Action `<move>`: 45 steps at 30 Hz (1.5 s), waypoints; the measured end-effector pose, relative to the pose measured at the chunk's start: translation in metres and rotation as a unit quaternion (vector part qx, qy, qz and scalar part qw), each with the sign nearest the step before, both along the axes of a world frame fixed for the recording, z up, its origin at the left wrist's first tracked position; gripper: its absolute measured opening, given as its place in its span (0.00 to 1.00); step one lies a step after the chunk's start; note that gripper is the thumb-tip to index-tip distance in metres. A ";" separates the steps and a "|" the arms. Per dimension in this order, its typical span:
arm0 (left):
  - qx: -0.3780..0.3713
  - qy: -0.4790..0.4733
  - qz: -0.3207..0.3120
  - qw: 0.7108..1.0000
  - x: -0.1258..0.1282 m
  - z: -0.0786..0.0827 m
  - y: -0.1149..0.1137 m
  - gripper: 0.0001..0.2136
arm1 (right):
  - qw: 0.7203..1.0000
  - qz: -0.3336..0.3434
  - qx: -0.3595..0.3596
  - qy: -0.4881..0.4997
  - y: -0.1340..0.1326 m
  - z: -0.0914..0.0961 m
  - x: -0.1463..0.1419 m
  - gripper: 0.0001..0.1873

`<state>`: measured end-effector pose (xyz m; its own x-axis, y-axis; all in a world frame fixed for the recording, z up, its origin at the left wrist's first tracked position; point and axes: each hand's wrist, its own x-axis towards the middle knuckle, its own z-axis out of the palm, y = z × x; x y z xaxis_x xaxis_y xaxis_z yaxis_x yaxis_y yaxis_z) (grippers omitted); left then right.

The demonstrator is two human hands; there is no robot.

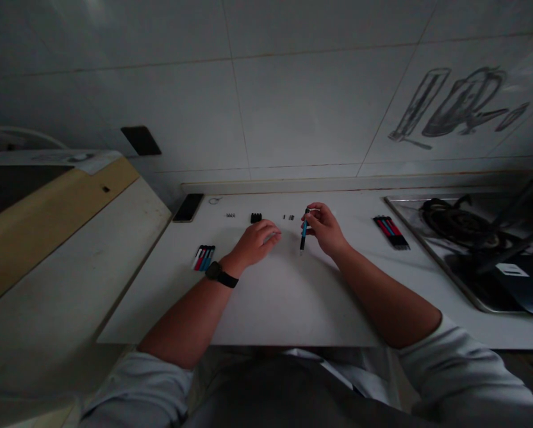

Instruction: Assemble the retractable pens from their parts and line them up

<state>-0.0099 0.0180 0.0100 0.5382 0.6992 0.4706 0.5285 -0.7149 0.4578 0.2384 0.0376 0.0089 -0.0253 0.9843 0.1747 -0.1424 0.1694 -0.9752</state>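
My right hand (324, 227) pinches a blue and black pen (304, 230) between thumb and fingers, its metal tip pointing down over the white counter (275, 303). My left hand (258, 241), with a dark watch on the wrist, hovers to the left of the pen. Its fingers are slightly bent and apart, with nothing visible in them. Just beyond it stand several small black parts (256, 217) in a row. Tiny dark metal pieces (291, 217) lie between the hands, farther back. Several small silvery pieces (230, 215) sit to the left.
White, red and blue pen barrels (203, 258) lie left of my left wrist. At the right is a row of black, red and blue pens (391, 232), beside a gas stove (463, 238). A phone (188, 208) and a ring (214, 201) lie back left, near the wall.
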 end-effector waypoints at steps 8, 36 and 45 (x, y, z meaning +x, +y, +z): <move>0.003 0.008 0.000 1.000 0.000 -0.003 0.002 0.16 | 1.000 0.002 0.001 -0.006 0.003 -0.004 0.003 0.25; -0.009 0.035 0.004 0.999 -0.001 -0.001 0.000 0.16 | 0.997 -0.062 0.051 -0.012 0.020 0.033 0.063 0.21; -0.007 0.025 -0.004 1.000 -0.002 0.000 0.001 0.15 | 0.969 -0.220 0.088 -0.069 0.025 0.049 0.154 0.18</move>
